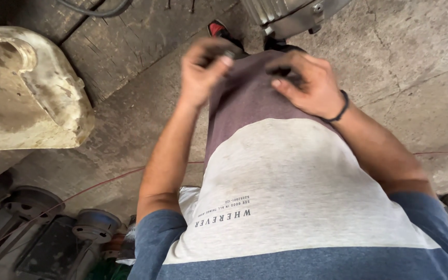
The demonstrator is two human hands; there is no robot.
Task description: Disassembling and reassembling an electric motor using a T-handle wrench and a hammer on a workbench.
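cracked concrete floor [400, 62] below; left hand [203, 70] pinches a small dark part [228, 54] at chest height; right hand [307, 83] curled against shirt [255, 98], grasp unclear; mid-fiddling; needs steady fingertips.

Bare cracked concrete floor [421, 67] lies open to the right of the right hand [307, 85]. To the left of the left hand [203, 70], a worn cream-coloured casing [32, 98] and dark wooden planks [125, 41] crowd in. A grey metal housing [291, 15] stands just ahead of both hands, and dark round motor parts [42, 228] fill the lower left.
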